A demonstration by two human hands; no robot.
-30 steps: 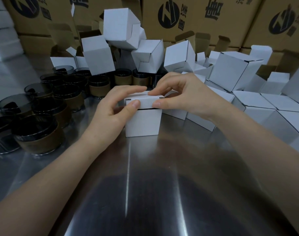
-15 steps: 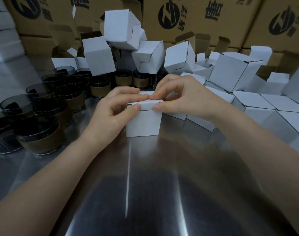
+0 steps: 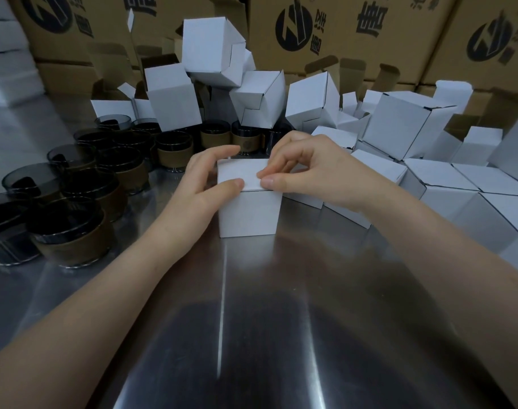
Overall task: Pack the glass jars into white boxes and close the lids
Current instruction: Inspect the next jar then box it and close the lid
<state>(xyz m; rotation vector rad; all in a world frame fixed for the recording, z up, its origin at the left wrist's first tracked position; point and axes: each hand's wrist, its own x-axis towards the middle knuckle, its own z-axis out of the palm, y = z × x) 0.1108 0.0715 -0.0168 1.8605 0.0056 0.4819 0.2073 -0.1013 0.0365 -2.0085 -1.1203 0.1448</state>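
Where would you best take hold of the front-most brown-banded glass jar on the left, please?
Grip the jar around its brown band, coming from its front right. It stands upright; other jars crowd its left and back, while that side faces bare table. The left hand, now on the white box, is closer.

white box (image 3: 248,212) upright on steel table, lid flat; dark glass jars with brown sleeves (image 3: 72,231) clustered at its left
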